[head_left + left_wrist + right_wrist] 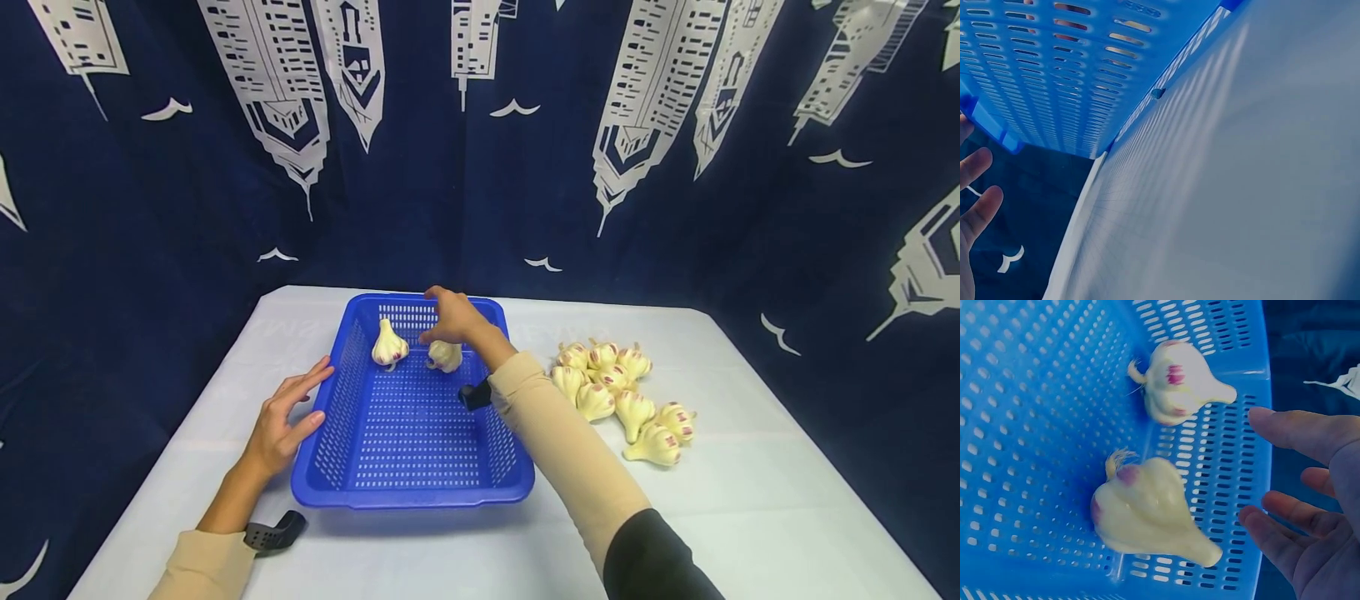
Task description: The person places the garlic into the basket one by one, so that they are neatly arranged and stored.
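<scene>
A blue perforated plastic basket stands on the white table. Inside it, toward the far end, are two garlic bulbs: the left garlic bulb and the right garlic bulb. My right hand is above the right bulb, and the right wrist view shows its spread fingers apart from the stem end of that garlic bulb. The other garlic bulb lies near the thumb there. My left hand rests its extended fingers at the basket's left rim; in its wrist view those fingers hold nothing.
A pile of several garlic bulbs lies on the table to the right of the basket, partly behind the right forearm. A dark blue cloth with white building prints hangs behind the table.
</scene>
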### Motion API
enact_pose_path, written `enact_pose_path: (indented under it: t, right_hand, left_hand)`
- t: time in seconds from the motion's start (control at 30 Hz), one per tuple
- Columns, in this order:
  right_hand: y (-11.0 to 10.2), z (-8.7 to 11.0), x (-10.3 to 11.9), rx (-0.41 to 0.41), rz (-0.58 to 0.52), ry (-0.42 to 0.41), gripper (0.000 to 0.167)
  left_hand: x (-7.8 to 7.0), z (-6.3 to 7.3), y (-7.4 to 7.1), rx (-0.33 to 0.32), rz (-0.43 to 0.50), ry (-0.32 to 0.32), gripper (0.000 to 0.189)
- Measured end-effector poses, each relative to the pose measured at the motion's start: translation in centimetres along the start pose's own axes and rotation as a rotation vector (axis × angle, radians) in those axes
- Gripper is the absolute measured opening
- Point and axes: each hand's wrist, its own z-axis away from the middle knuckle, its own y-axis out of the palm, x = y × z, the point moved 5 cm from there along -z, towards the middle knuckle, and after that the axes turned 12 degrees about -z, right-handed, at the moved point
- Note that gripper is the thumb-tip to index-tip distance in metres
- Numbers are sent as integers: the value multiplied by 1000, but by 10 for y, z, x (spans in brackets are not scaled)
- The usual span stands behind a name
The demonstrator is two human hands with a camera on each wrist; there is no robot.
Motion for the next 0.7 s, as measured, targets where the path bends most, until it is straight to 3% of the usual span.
enact_pose_path:
  t: [0.7]
  right_hand:
    - [-40, 32, 3, -30, -69, -92, 79]
  left_hand:
    - [1, 1, 2, -5, 12, 3, 58]
